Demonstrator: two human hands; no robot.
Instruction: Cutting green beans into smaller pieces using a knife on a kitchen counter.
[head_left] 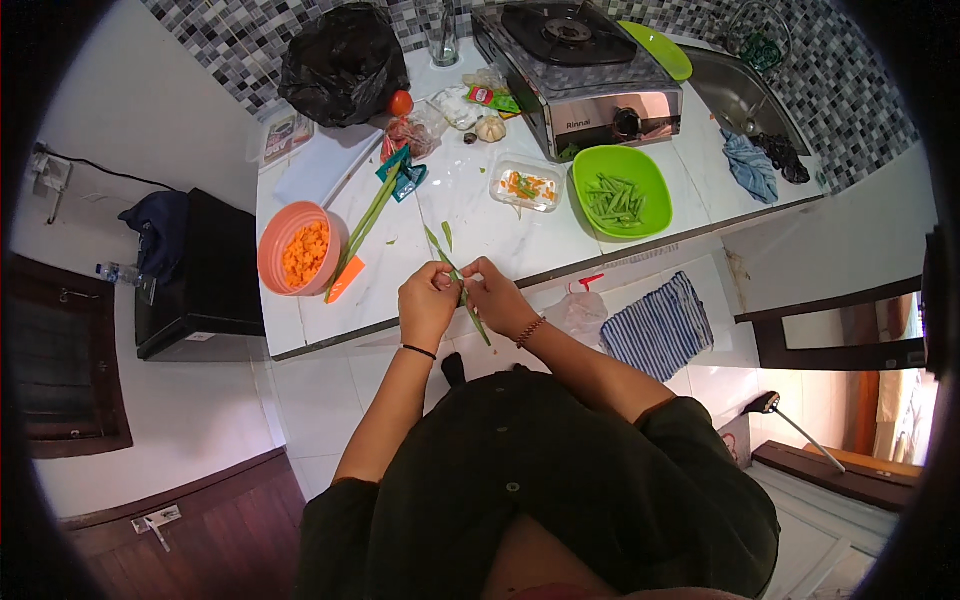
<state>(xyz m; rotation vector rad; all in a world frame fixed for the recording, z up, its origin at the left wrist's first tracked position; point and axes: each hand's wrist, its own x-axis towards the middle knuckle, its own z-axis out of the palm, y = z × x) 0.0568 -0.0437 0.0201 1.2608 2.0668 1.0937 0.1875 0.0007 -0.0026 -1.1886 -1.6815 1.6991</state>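
At the counter's front edge, my left hand [430, 302] and my right hand [497, 298] meet with fingertips pinched on one long green bean [480, 326]. The bean slants between them, one end over the counter and the other hanging past the edge. A short green piece [447, 236] lies just beyond. To the right, a bright green bowl [660, 212] holds bean pieces [615, 202]. On the left, diced carrot [305, 255] fills part of a pink bowl [268, 262], with several long green beans [370, 218] beside it.
A clear tray [547, 191] with scraps stands beyond my hands. Behind are a gas stove [590, 95], garlic [490, 128], a tomato [400, 103] and a black bag [343, 65]. A flat orange thing [346, 280] lies by the pink bowl. The sink [740, 95] is far right.
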